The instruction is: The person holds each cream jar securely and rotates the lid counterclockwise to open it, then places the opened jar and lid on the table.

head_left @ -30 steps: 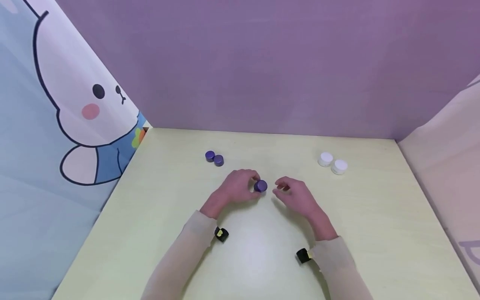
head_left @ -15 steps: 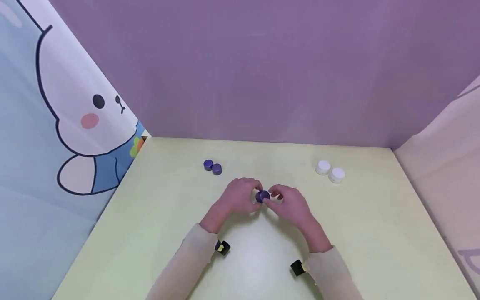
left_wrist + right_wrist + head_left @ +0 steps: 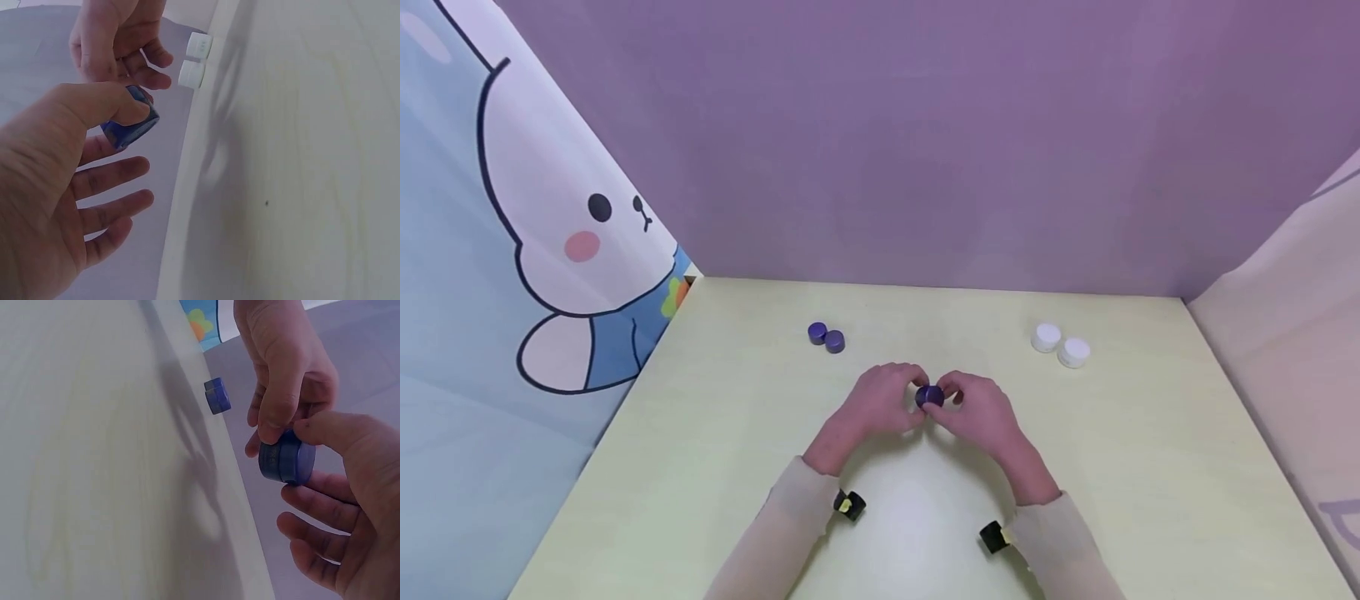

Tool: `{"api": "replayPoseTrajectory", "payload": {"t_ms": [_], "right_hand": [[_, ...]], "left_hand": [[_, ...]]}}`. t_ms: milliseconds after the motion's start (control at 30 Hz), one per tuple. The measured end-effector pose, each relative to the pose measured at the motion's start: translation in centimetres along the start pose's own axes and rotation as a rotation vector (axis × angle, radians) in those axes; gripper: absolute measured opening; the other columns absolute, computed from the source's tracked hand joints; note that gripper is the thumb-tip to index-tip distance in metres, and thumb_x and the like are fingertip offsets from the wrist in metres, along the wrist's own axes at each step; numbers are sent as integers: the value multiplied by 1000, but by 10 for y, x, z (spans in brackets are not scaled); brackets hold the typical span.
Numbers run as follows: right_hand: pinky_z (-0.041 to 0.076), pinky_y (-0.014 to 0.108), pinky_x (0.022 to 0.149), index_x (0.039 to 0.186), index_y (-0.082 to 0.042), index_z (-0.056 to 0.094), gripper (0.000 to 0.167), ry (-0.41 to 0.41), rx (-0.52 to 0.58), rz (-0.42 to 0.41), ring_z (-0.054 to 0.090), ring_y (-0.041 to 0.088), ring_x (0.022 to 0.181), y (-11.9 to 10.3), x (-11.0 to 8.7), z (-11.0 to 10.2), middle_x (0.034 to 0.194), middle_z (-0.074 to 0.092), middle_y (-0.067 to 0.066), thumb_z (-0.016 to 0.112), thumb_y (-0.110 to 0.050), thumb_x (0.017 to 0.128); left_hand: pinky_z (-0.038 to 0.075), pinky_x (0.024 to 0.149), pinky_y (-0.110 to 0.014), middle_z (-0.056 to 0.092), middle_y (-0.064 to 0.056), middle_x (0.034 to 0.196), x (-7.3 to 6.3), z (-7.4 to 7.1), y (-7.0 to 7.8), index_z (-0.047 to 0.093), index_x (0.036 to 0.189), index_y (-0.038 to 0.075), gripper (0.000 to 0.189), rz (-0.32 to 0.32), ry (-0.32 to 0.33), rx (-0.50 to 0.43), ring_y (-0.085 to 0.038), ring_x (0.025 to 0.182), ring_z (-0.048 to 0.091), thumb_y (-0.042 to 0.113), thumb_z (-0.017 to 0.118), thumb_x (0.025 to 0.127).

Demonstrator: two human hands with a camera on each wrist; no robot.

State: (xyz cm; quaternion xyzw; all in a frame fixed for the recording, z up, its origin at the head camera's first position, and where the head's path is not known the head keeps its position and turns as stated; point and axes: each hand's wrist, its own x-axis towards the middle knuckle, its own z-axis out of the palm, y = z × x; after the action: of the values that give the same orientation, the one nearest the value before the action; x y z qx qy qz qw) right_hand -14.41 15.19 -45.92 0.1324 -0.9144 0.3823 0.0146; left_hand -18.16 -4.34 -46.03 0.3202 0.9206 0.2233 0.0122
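Observation:
A small dark purple jar [image 3: 930,397] is held between both hands above the middle of the table. My left hand [image 3: 887,400] pinches it from the left, thumb on one side and index finger on the other. From the right, my right hand [image 3: 981,410] grips its lid end with thumb and fingertips. In the right wrist view the jar [image 3: 278,464] looks blue, lies on its side, and shows a seam between body and lid. The left wrist view shows the left thumb across the jar [image 3: 130,130], with the other left fingers spread below it.
Two purple jars [image 3: 835,342] sit close together at the back left of the pale table [image 3: 700,467]. Two white jars [image 3: 1074,352] stand at the back right. A purple backdrop [image 3: 925,150] rises behind the table's far edge.
The right hand has come in from the right and now grips the jar, which the left hand held alone a second ago. The jar has tilted slightly and moved a little right.

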Motion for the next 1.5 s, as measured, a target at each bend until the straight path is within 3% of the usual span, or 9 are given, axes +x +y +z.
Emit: {"api": "replayPoseTrajectory", "payload": {"t_ms": [200,367,533,833,933,1133,1300,1500], "right_hand": [[47,29,51,98,-12,70,21,-17,165,3,56,16,65,6,-1,1,84,68,-2,79,-19,81],[50,29,56,101,-7,70,21,-44,292,-4,60,19,69,12,0,-3,87,68,3,77,-12,82],[51,29,59,102,-7,70,21,-52,356,-1,60,22,72,13,3,-7,88,68,3,76,-8,82],[50,29,63,109,6,66,25,-73,463,-18,60,31,77,-15,-1,-26,92,67,16,71,0,85],[50,31,64,109,6,65,25,-70,443,-32,60,31,78,-16,0,-27,94,68,15,71,-3,87],[50,32,62,106,-6,70,26,-60,341,17,61,23,81,1,4,-17,94,68,4,75,-22,87],[51,38,66,101,-10,73,27,-48,321,65,61,24,86,1,3,-16,93,69,1,76,-32,86],[51,38,74,96,-11,74,24,-10,303,54,60,23,96,0,4,-15,98,69,0,76,-32,85]], "left_hand": [[47,90,-30,64,14,104,-5,8,-8,65,109,23,31,-25,2,-208,-10,104,59,29,77,81],[46,93,-35,63,17,105,-7,13,-14,65,112,23,30,20,18,-386,-12,104,60,32,76,85],[49,90,-40,65,14,108,-8,12,-17,67,118,18,36,68,57,-470,-16,103,62,32,76,86],[49,83,-37,69,12,105,-7,14,-17,71,114,18,37,-4,156,-681,-18,99,64,27,82,80],[49,83,-37,69,11,103,-7,13,-17,72,112,18,36,-6,187,-708,-17,98,64,25,83,79],[47,84,-40,70,12,101,-9,11,-16,73,110,19,36,12,233,-692,-20,97,65,24,85,77],[46,87,-41,70,12,101,-9,11,-15,73,110,18,37,28,229,-655,-14,96,65,25,85,76],[47,88,-37,70,12,105,-8,14,-15,72,111,18,36,25,220,-647,-6,99,62,27,84,77]]}}
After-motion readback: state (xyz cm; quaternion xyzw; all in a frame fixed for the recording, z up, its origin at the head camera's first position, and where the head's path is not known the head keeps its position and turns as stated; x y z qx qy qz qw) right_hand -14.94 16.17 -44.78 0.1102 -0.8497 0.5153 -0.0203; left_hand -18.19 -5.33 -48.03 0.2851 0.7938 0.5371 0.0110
